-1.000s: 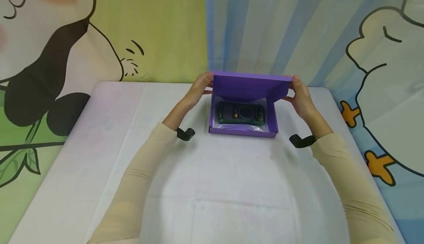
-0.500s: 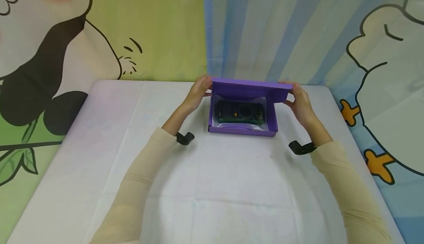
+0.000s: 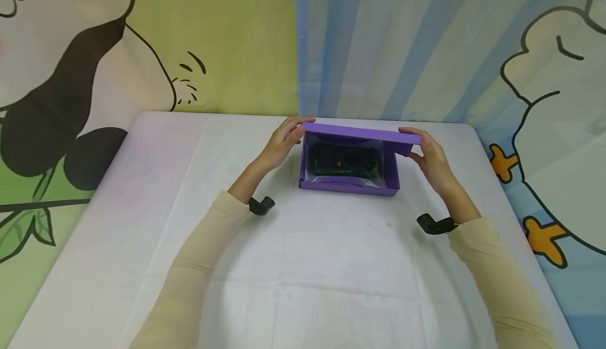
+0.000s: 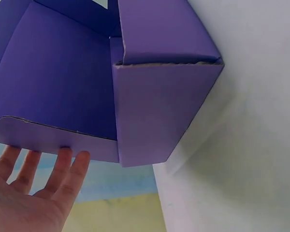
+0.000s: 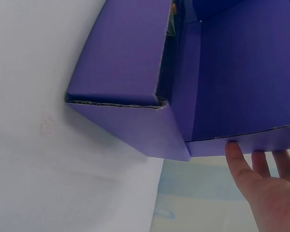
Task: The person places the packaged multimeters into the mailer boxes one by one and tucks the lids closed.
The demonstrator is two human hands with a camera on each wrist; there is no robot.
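A purple cardboard box (image 3: 347, 188) sits near the far edge of the table, its hinged lid (image 3: 362, 132) tilted partway down over it. Inside lies a dark device (image 3: 343, 160) with a small orange button, wrapped in clear plastic. My left hand (image 3: 278, 146) is at the lid's left corner; in the left wrist view its straight fingers (image 4: 63, 176) touch the lid's side flap (image 4: 58, 140). At the right corner, my right hand (image 3: 435, 163) has fingers along the lid's top; in the right wrist view straight fingertips (image 5: 233, 150) touch the opposite flap (image 5: 246, 142).
A white-covered table (image 3: 307, 249) spreads beneath the box. Behind it hang cartoon-printed cloths, a green one (image 3: 236, 43) on the left and a blue striped one (image 3: 379, 43) on the right. A black wrist mount (image 3: 261, 206) sticks out from the left cuff.
Both hands have brought the lid down and forward, from nearly upright to a low slant. The right wrist has lowered more. The box and the device have stayed in place.
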